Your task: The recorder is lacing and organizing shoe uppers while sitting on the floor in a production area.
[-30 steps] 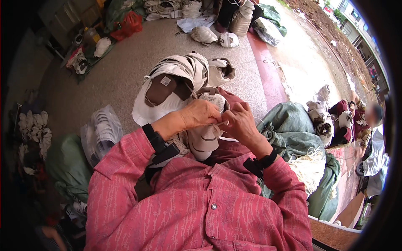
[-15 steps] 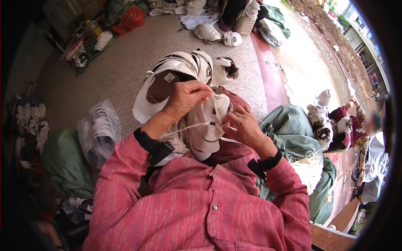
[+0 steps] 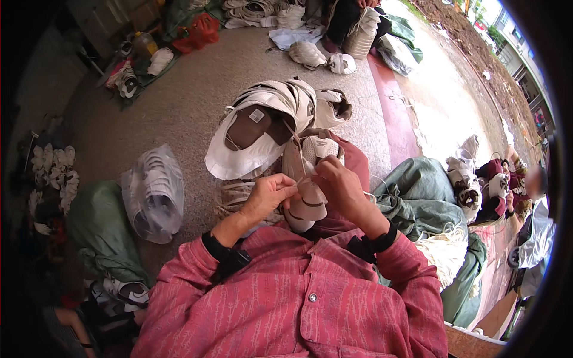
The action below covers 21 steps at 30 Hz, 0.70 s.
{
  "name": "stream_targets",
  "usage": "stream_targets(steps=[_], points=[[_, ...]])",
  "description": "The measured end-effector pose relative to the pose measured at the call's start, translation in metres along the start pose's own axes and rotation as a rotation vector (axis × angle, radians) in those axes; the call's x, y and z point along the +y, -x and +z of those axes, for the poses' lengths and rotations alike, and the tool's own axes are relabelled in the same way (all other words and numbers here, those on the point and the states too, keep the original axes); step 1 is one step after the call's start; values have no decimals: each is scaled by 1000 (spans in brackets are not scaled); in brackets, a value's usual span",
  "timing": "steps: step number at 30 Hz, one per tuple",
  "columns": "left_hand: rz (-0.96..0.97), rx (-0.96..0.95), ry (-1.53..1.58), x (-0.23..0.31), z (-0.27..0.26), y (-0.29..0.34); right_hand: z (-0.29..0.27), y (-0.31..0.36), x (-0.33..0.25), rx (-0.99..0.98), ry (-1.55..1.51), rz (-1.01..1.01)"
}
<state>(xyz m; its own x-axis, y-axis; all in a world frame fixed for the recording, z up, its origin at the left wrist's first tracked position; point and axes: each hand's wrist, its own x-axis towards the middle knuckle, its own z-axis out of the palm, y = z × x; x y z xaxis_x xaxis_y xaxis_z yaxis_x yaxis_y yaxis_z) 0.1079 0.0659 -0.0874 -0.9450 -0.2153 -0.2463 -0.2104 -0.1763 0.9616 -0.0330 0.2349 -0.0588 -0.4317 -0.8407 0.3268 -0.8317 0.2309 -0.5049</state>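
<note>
A white and beige shoe upper (image 3: 311, 210) rests on my lap, toe toward me, with a pale shoelace (image 3: 302, 165) threaded at its opening. At its left side, my left hand (image 3: 265, 196) is closed, thumb and fingertips pinched on the shoelace. Over the upper's right side, my right hand (image 3: 343, 184) is closed too, its fingertips pinching the lace near the eyelets; part of the lace is hidden behind the fingers. Just beyond my hands lies a nested stack of white uppers (image 3: 234, 156) with dark brown insides. Another upper (image 3: 329, 111) sits beside that stack.
A clear bag of uppers (image 3: 156, 200) and a green sack (image 3: 98, 221) stand left. To the right are another green sack (image 3: 418, 182) and a bundle of pale laces (image 3: 444, 247). A co-worker (image 3: 516, 185) sits far right. A red bag (image 3: 202, 33) lies far left.
My left hand has come down from above the upper to its left side. My right hand has moved slightly left over the upper. The lace's long loop is drawn in.
</note>
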Motion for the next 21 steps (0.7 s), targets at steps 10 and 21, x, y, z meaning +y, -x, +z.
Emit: stream_targets(steps=[10,21], points=[[251,153,-331,-5,7,-8,-30,-6,1,111,-876,512],[410,310,-769,5,25,-25,-20,-17,-1,-53,-105,84]])
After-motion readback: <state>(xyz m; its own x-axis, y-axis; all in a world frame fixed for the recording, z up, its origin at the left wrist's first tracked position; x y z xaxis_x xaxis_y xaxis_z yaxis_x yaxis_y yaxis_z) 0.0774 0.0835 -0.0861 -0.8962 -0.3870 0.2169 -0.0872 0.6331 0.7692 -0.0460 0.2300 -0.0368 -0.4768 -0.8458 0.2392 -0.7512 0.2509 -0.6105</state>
